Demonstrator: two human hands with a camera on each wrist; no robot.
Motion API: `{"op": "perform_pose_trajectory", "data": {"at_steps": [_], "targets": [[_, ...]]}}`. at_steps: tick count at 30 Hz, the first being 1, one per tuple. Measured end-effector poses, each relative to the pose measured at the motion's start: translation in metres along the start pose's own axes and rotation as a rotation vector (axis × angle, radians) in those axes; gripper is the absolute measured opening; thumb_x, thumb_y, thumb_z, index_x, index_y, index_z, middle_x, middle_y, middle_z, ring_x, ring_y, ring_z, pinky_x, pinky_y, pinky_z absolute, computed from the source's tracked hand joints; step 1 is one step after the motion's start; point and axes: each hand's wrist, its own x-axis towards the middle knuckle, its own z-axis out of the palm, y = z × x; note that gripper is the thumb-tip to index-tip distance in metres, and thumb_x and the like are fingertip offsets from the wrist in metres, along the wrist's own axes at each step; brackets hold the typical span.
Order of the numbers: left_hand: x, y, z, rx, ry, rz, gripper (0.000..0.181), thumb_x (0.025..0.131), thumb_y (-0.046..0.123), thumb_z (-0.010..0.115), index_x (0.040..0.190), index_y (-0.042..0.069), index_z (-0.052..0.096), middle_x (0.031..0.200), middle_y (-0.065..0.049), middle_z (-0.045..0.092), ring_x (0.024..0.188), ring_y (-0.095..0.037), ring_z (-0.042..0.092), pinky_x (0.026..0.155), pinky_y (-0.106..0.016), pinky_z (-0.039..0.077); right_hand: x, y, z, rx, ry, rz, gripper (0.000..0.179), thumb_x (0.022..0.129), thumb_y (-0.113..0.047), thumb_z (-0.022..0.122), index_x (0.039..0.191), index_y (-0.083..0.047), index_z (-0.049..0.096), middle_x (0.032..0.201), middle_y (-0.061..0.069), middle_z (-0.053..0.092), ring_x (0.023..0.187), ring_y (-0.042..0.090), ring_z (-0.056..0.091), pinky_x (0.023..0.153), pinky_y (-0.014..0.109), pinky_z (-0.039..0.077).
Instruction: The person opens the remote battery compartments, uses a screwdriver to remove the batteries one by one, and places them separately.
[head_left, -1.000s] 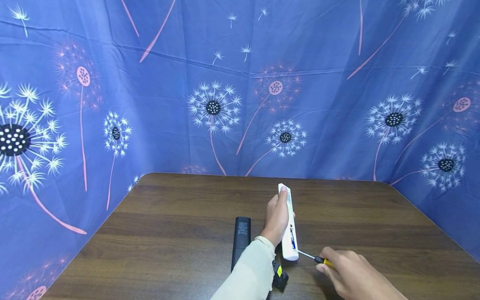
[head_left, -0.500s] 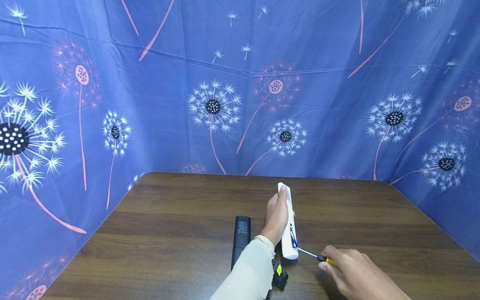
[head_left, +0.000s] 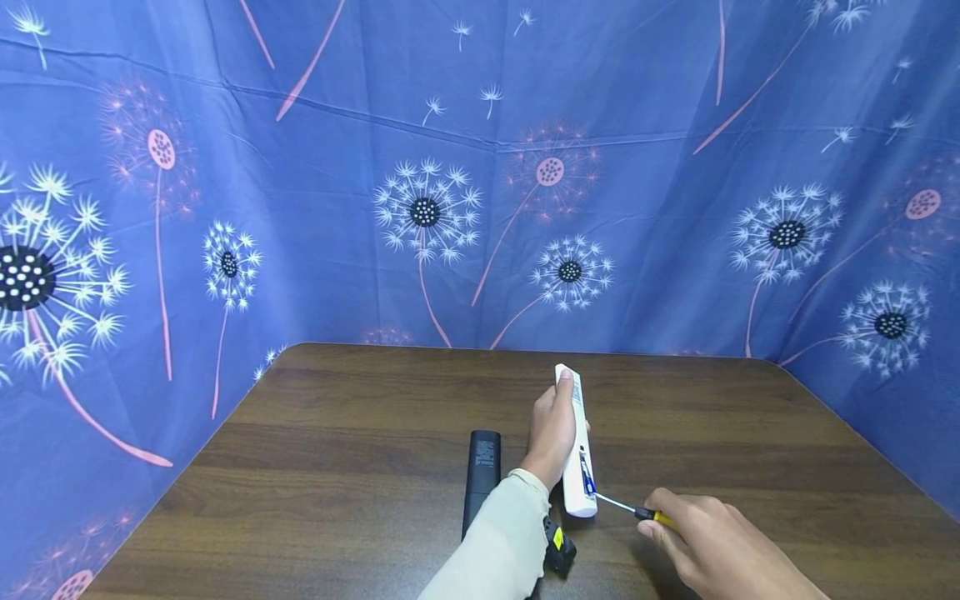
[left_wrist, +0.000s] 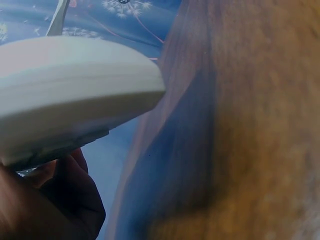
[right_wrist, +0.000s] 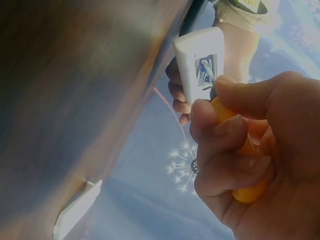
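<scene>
My left hand (head_left: 552,429) grips a long white remote control (head_left: 576,500) above the wooden table, thumb along its upper end. Its battery compartment is uncovered, and a blue battery (head_left: 588,483) shows inside. From the right, my right hand (head_left: 701,533) holds a small screwdriver (head_left: 643,513) with a yellow and black handle. In the right wrist view the screwdriver's thin metal shaft (right_wrist: 209,74) reaches into the compartment, its tip at the battery's end. Fingers curl round the yellow handle (right_wrist: 250,192). The left wrist view shows the white remote's rounded end (left_wrist: 90,75) close up.
A black remote control (head_left: 483,467) lies on the table (head_left: 337,467) left of my left forearm, partly covered by the sleeve (head_left: 498,542). In the right wrist view a flat white piece (right_wrist: 77,210) is on the table. A blue patterned cloth (head_left: 322,208) hangs behind.
The screwdriver and right hand have shifted slightly right and up in the head view. The blue battery's near end now sits tilted toward the tip. The left hand keeps its hold.
</scene>
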Motion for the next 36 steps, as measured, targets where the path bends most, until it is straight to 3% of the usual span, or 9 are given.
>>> {"op": "perform_pose_trajectory", "data": {"at_steps": [12, 18, 23, 27, 33, 36], "targets": [[-0.003, 0.0, 0.001, -0.045, -0.015, 0.009, 0.057, 0.101, 0.063, 0.039, 0.117, 0.015, 0.065, 0.089, -0.009, 0.06, 0.071, -0.021, 0.058, 0.06, -0.031, 0.042, -0.004, 0.003, 0.002, -0.034, 0.01, -0.012, 0.018, 0.092, -0.015, 0.074, 0.094, -0.023, 0.057, 0.073, -0.026, 0.041, 0.06, -0.007, 0.036, 0.049, 0.022, 0.034], [-0.001, -0.001, 0.003, -0.053, 0.0, 0.013, 0.053, 0.102, 0.06, 0.04, 0.106, 0.014, 0.066, 0.08, -0.008, 0.057, 0.065, -0.019, 0.057, 0.056, -0.029, 0.042, -0.006, 0.005, 0.004, -0.034, 0.061, -0.05, 0.016, 0.093, -0.017, 0.073, 0.094, -0.022, 0.057, 0.072, -0.027, 0.038, 0.06, -0.007, 0.034, 0.049, 0.021, 0.032], [-0.003, 0.0, 0.002, -0.017, -0.003, -0.024, 0.059, 0.101, 0.063, 0.038, 0.109, 0.011, 0.065, 0.081, -0.008, 0.057, 0.067, -0.019, 0.057, 0.057, -0.03, 0.042, -0.008, 0.007, 0.002, -0.011, 0.03, -0.023, 0.014, 0.095, -0.02, 0.071, 0.094, -0.022, 0.057, 0.073, -0.026, 0.039, 0.06, -0.007, 0.034, 0.05, 0.021, 0.032], [-0.004, 0.001, 0.003, 0.0, -0.007, -0.045, 0.061, 0.101, 0.063, 0.037, 0.1, 0.008, 0.064, 0.079, -0.008, 0.058, 0.066, -0.019, 0.056, 0.055, -0.03, 0.042, -0.01, 0.007, 0.001, 0.002, -0.007, 0.008, 0.016, 0.093, -0.015, 0.073, 0.094, -0.021, 0.058, 0.072, -0.025, 0.039, 0.059, -0.006, 0.034, 0.05, 0.022, 0.031], [-0.007, 0.001, 0.004, 0.044, -0.023, -0.075, 0.065, 0.1, 0.065, 0.036, 0.116, 0.009, 0.064, 0.088, -0.01, 0.059, 0.074, -0.022, 0.058, 0.062, -0.032, 0.043, -0.012, 0.008, -0.002, 0.044, -0.084, 0.074, 0.01, 0.096, -0.016, 0.069, 0.097, -0.019, 0.06, 0.071, -0.023, 0.04, 0.058, -0.005, 0.035, 0.05, 0.023, 0.031], [-0.007, 0.001, 0.004, 0.052, -0.035, -0.071, 0.065, 0.102, 0.063, 0.033, 0.119, 0.007, 0.063, 0.094, -0.01, 0.059, 0.076, -0.022, 0.057, 0.065, -0.032, 0.044, -0.014, 0.01, -0.003, 0.039, -0.053, 0.055, 0.008, 0.097, -0.019, 0.068, 0.097, -0.017, 0.06, 0.071, -0.024, 0.04, 0.058, -0.006, 0.035, 0.05, 0.022, 0.031]]}}
